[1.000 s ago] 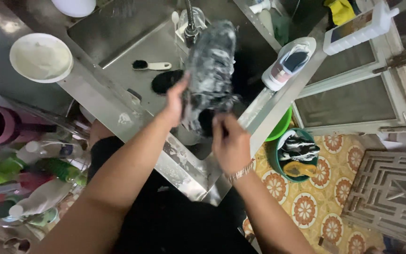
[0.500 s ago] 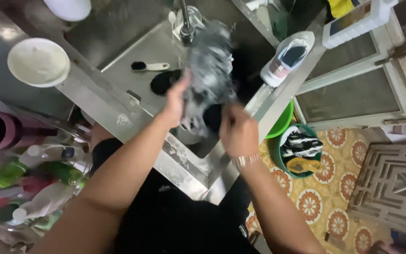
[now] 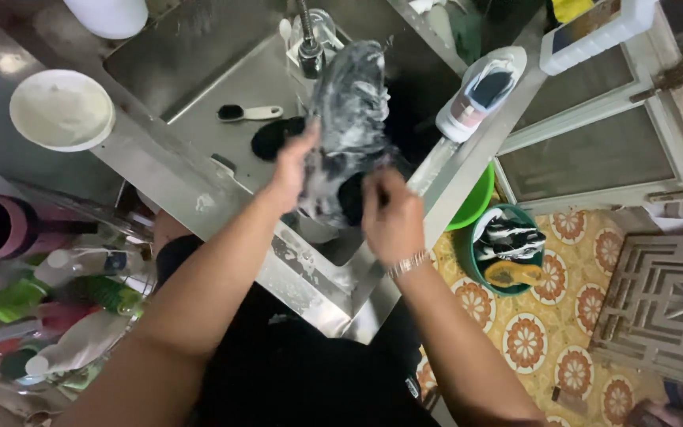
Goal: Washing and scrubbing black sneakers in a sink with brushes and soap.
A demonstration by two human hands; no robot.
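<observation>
Soapy shoe (image 3: 349, 119) getting held over the sink (image 3: 199, 63), just below the tap (image 3: 307, 47).
Left hand (image 3: 294, 166) grips its side, right hand (image 3: 389, 217) is closed around the heel end; white sneaker (image 3: 480, 91) sits right of the sink, small brush (image 3: 248, 113) lies inside.

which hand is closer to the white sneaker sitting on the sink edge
The right hand. It works at the soapy dark shoe just below and left of the white sneaker. The left hand grips the shoe's far side, further from the sneaker.
</observation>
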